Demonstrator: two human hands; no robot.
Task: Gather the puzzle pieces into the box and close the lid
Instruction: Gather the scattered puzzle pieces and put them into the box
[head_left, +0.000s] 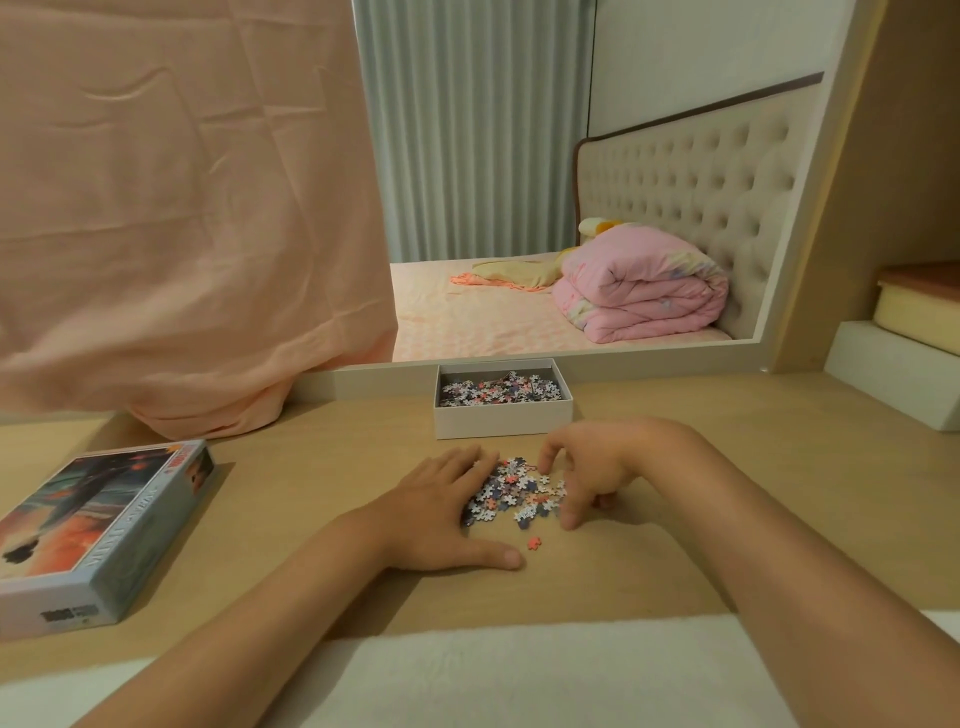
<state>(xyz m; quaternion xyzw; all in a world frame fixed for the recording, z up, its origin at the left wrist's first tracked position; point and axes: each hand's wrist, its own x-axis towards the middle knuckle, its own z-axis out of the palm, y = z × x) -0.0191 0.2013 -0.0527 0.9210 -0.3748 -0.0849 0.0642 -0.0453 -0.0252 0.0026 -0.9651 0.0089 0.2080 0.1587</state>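
Note:
A small heap of pink, white and blue puzzle pieces (514, 493) lies on the wooden desk (311, 483) between my hands. My left hand (441, 509) lies flat with straight fingers against the heap's left side, thumb stretched out toward a lone pink piece (534, 543). My right hand (587, 473) cups the heap's right side with curved fingers touching the pieces. Behind the heap stands the open white box (503, 421), with many pieces inside. The printed lid (98, 525) lies face up at the desk's left.
A mirror (519, 208) stands behind the box and reflects a bed. A peach cloth (182, 234) hangs over its left part, down to the desk. White blocks (893, 379) sit at the right. A white edge (519, 670) runs along the front.

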